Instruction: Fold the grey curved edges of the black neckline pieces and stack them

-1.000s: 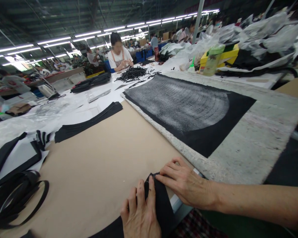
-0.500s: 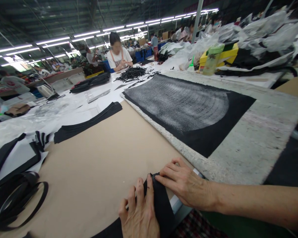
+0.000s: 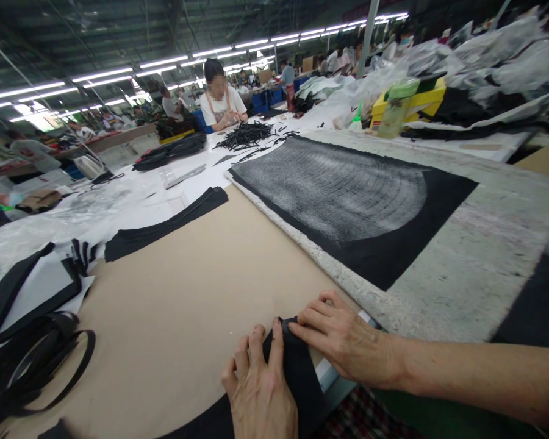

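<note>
A black strip of fabric-like material (image 3: 302,372) lies along the near edge of a tan board (image 3: 178,286). My left hand (image 3: 263,384) rests on this strip, palm down, its fingers stretched forward and its index fingertip near the strip's top end. My right hand (image 3: 338,335) has its fingers bent together, the index fingertip and thumb side at the same end, where a small edge looks turned over. Part of the strip is hidden under my left hand. Whether the right thumb pinches from below is hidden.
Right of the board, a black sheet (image 3: 348,189) with whitish residue lies on a stained grey slab (image 3: 476,262). Stacked black curved pieces (image 3: 165,222) sit at the board's far edge. Black strips (image 3: 32,366) loop at left. A co-worker (image 3: 222,103) sits beyond a strip pile (image 3: 244,135).
The view has shifted slightly, so the surroundings sit a little further right. Both hands stay at the same end of the black strip, with hardly any movement.
</note>
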Available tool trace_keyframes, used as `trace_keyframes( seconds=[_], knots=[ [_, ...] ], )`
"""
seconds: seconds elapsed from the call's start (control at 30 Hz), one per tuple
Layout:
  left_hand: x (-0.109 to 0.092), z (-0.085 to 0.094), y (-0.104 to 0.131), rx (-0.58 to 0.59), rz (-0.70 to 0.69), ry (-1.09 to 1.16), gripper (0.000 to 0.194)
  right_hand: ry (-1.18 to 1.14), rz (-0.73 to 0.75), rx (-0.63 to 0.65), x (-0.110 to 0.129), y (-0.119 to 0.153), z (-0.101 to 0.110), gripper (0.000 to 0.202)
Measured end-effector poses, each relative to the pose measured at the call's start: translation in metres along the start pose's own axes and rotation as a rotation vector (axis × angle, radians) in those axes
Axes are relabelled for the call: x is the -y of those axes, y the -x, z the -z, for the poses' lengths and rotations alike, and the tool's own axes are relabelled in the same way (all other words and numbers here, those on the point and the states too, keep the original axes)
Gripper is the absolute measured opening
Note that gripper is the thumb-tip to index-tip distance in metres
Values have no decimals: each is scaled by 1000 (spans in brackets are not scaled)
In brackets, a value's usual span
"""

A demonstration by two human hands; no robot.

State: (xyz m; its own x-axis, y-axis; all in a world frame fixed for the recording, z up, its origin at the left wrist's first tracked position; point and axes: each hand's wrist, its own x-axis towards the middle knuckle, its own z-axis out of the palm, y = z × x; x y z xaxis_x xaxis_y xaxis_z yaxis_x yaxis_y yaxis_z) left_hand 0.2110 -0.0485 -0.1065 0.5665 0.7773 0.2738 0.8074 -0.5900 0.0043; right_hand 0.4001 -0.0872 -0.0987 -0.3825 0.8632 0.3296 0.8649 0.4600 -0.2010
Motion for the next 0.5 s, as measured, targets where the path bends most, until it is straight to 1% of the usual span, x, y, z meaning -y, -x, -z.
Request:
trace_keyframes(
  seconds=[0.1,0.17,0.27,0.4,0.5],
  knots=[
    [5,2,-4,-19,15,87,53,2,-5,0,0,0,-1,37],
    [7,3,-6,-30,22,122,55,6,-10,6,0,0,0,37],
    [6,3,-8,-43,-13,102,59,9,-14,21,0,0,0,36],
    [2,0,-9,-39,-48,75,59,9,-17,22,1,-1,-1,39],
    [7,-1,-12,-21,3,175,56,24,-18,33,1,-2,1,42]
  ],
)
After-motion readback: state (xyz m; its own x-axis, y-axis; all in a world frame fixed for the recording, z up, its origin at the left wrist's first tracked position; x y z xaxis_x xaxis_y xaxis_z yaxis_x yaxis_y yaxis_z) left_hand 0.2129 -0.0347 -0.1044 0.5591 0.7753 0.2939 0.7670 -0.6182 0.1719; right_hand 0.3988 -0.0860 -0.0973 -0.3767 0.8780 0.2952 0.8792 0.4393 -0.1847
